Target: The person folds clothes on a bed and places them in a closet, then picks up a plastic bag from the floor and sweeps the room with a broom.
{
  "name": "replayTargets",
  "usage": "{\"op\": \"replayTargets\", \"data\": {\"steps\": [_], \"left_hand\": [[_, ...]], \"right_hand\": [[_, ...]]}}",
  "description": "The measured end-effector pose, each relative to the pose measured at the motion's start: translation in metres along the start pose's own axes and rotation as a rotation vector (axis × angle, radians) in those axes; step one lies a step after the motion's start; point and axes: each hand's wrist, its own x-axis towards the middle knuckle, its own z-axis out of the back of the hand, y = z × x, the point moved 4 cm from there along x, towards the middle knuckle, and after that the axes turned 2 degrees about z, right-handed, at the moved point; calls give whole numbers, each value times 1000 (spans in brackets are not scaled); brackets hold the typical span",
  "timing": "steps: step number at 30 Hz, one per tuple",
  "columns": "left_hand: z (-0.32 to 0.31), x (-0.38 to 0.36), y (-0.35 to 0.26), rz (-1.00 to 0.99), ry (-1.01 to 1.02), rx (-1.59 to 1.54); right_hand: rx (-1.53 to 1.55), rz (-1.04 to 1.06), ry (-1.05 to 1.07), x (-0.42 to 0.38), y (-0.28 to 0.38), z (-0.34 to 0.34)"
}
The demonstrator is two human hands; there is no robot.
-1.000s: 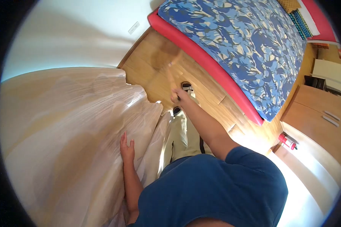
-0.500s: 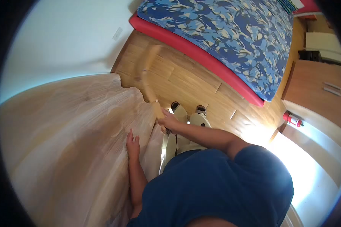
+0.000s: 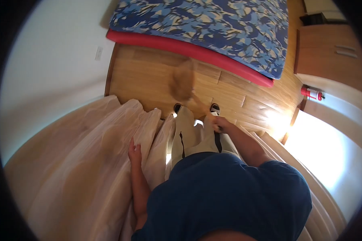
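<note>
My right hand [image 3: 222, 125] is closed around the handle of a tan paddle-shaped thing [image 3: 183, 82]. Its broad brown head, smeared by motion, appears over the floor ahead of my feet, too blurred to show its exact kind. On the left, my left hand [image 3: 134, 152] lies against a pale, sheer curtain [image 3: 96, 160], with fingers stretched out and nothing in them. The curtain hangs in long folds beside my legs. My light trousers [image 3: 189, 132] and dark shoes show below my hands.
A bed with a blue camouflage-patterned mattress [image 3: 205, 24] and red base [image 3: 157, 41] stands ahead. At the right are a wooden cabinet [image 3: 326, 52] and a red fire extinguisher [image 3: 312, 93]. A white wall [image 3: 64, 60] rises at the left; wooden floor [image 3: 136, 72] lies between.
My right hand has moved right, away from the curtain, and the paddle-shaped thing has swung over the floor. My left hand stays at the curtain. The whole view has shifted.
</note>
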Motion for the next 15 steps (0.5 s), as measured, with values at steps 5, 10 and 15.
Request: {"op": "replayTargets", "data": {"steps": [5,10,15], "left_hand": [[-23,9,-66,-12,148,-74],[-51,13,-82,163,211,47],[-91,14,-59,121,124,120]], "right_hand": [[-120,104,-374,-72,-1,92],[-247,242,-479,-156,-3,59],[-258,308,-115,-163,-3,51]]}}
